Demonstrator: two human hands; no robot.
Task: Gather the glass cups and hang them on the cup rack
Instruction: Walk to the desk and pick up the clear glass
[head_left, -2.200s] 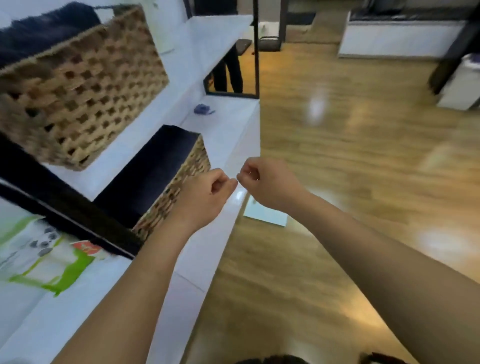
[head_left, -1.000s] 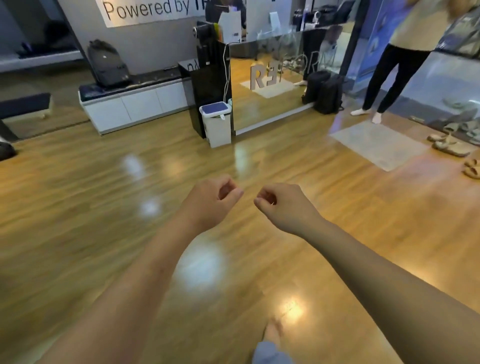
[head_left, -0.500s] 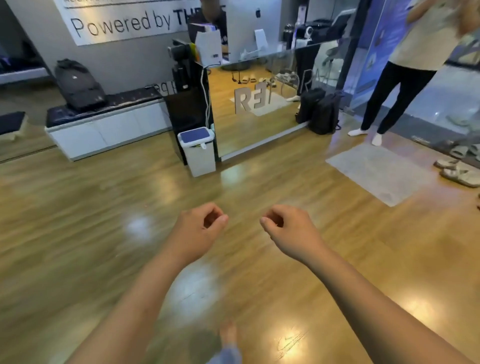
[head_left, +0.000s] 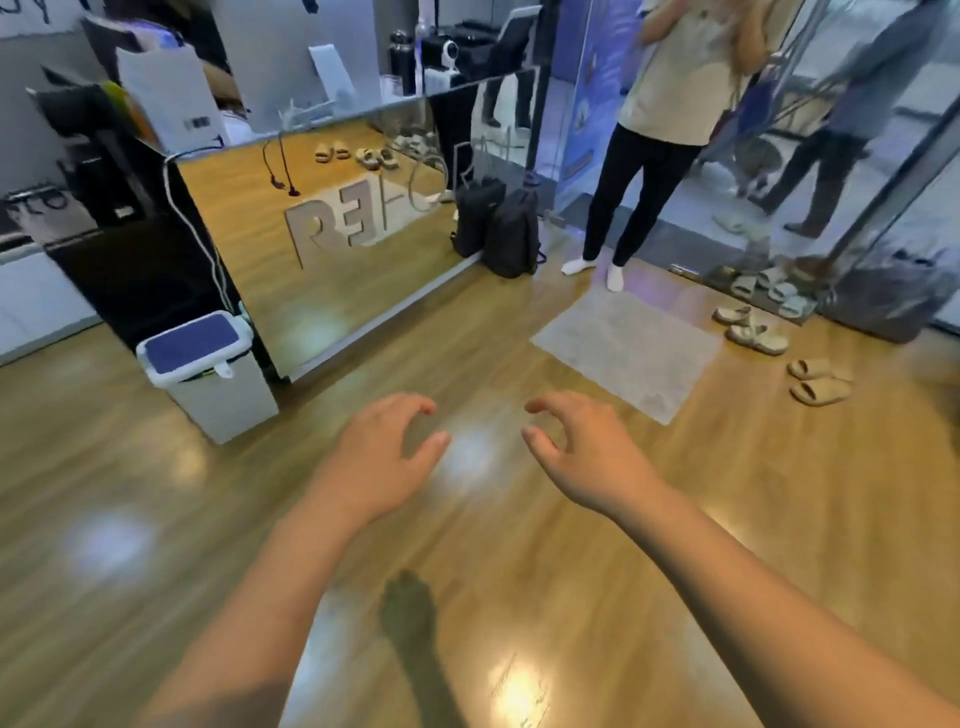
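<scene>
My left fingers (head_left: 413, 404) are loosely curved, thumb well apart from them, nothing between. The right fingers (head_left: 546, 402) mirror that. Both the left hand (head_left: 376, 460) and the right hand (head_left: 589, 460) hang palm-down and empty over the wooden floor (head_left: 779, 519), near each other but not touching. Both forearms run off the bottom edge. Between them lies a dark smear (head_left: 410, 623), too blurred for me to name.

Further out, a white bin (head_left: 208, 379) with a blue lid stands against a mirrored counter front (head_left: 337, 234). Two black backpacks (head_left: 493, 228) lean at its far end. A pale mat (head_left: 623, 348) lies ahead on the right, with sandals (head_left: 821, 379) beyond it. A person (head_left: 644, 171) stands past the mat, cut off above the shoulders. The counter top is cluttered and motion-blurred — I cannot tell where the glass cups or the cup rack are.
</scene>
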